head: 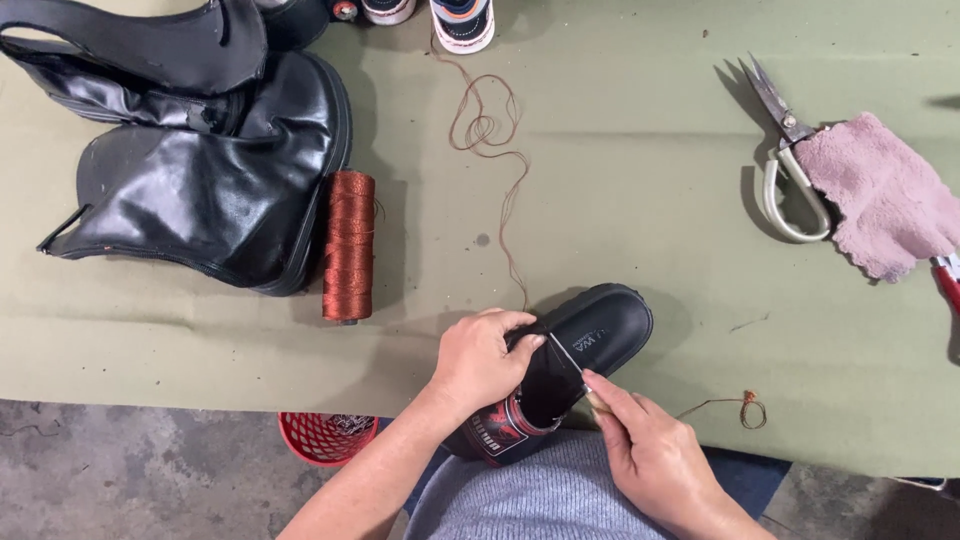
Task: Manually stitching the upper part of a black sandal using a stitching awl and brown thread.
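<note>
Black shoe (585,345) apparently under left fingers (515,340)

An olive-green cloth (640,150) covers the work table, creased in a few long folds and marked by a small dark spot near the middle. Its front edge runs across the lower part of the view. Below that edge, a grey concrete floor (130,470) shows, rough, stained and cracked. A red plastic mesh basket (327,436) stands on the floor just under the table's edge. The light is soft and even, throwing short shadows on the cloth.
</note>
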